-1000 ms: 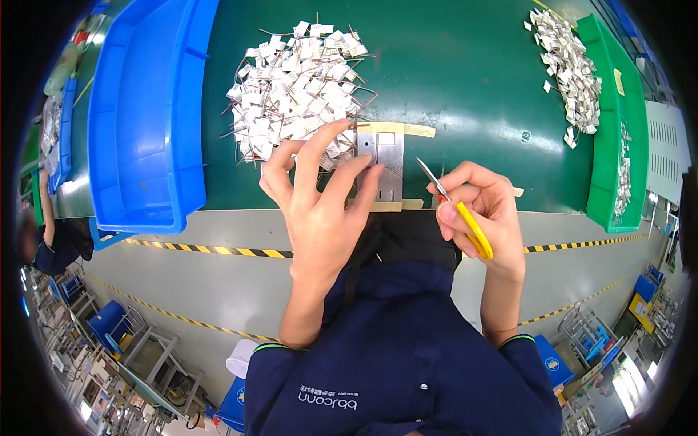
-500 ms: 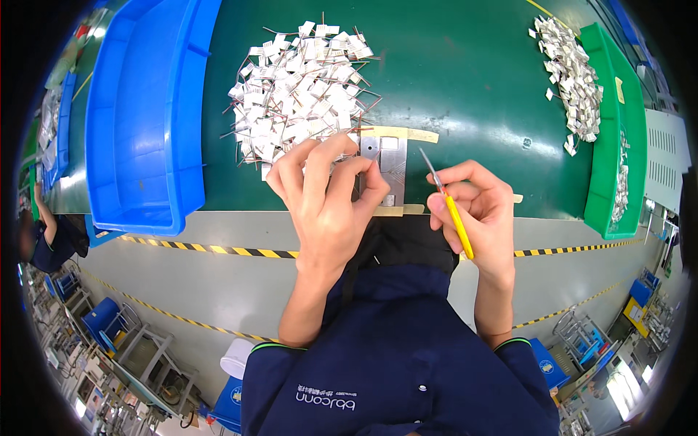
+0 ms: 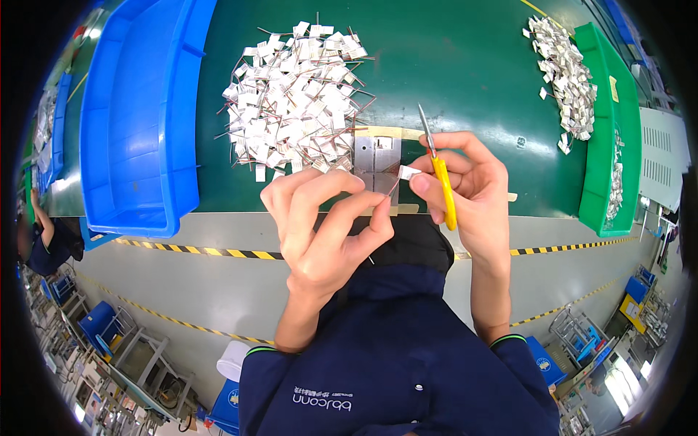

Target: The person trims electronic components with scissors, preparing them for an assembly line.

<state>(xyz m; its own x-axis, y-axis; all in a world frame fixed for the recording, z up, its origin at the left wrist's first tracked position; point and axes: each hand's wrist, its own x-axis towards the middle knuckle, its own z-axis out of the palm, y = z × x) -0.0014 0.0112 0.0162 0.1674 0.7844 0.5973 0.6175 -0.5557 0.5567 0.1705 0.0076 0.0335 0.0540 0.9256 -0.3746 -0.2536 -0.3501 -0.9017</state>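
Between my two hands is a small white connector with thin dark wires trailing from it. My left hand is closed, its thumb and forefinger pinching the wires. The connector itself lies against the thumb tip of my right hand. That hand is also closed around a slim pointed tool with a yellow handle and a metal tip pointing away from me; its exact kind does not show clearly. Just beyond the hands, a flat metal fixture is taped to the green bench.
A heap of white wired connectors covers the bench beyond my left hand. The deep blue bin stands at the left. Farther right, another connector pile lies beside a green bin. A person is at the far left.
My left hand has come back from the heap's edge, toward me and slightly right, and a wired connector now shows in its pinch. The right hand has moved left to meet it, its tool more upright.
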